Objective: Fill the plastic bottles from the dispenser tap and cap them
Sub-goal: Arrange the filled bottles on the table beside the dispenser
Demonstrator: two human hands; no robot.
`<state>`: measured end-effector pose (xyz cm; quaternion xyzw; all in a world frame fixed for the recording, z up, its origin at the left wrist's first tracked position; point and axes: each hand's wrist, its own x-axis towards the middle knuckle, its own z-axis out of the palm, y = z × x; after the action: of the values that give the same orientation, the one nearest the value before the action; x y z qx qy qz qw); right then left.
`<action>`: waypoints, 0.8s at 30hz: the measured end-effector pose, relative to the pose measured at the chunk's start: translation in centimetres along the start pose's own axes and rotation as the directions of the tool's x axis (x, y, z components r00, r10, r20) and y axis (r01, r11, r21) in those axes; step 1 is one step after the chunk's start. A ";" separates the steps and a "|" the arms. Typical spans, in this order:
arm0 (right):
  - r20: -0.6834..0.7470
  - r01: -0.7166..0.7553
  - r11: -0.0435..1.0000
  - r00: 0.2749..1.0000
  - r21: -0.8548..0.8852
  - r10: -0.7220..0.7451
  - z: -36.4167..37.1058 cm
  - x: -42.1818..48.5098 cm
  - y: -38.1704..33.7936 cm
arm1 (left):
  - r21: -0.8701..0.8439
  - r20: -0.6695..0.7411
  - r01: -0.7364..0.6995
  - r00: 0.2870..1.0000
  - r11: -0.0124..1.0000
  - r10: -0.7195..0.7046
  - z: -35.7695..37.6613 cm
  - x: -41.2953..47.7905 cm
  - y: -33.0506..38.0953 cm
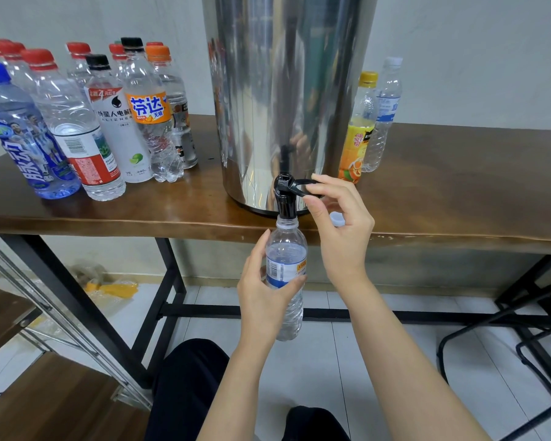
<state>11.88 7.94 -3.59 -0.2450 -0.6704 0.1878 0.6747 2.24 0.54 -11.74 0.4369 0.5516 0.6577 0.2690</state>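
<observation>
Left hand (pixel 264 292) around clear, uncapped bottle (pixel 287 249)

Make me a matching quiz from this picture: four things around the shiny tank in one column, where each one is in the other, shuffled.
Things:
1. uncapped bottle
2. tap lever
3. loose white cap
4. yellow-capped bottle

Places:
A. on the table, right of the dispenser
B. gripped by the left hand under the tap
C. pinched by the right hand
D. on the table edge, beside the right hand

Pairs: 1-B, 2-C, 3-D, 4-A
</observation>
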 end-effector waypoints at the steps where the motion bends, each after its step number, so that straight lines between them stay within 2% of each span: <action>1: 0.001 0.000 1.000 1.000 0.000 0.000 0.0 0.0 0.0 | -0.002 0.001 0.002 1.000 1.000 -0.002 0.0 0.0 0.0; 24: -0.006 0.005 1.000 1.000 0.009 -0.005 0.0 0.0 0.0 | -0.005 -0.006 0.011 1.000 1.000 -0.011 0.0 -0.1 0.2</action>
<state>11.87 7.92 -3.63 -0.2406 -0.6684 0.1884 0.6782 2.31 0.34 -11.55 0.4311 0.5532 0.6589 0.2720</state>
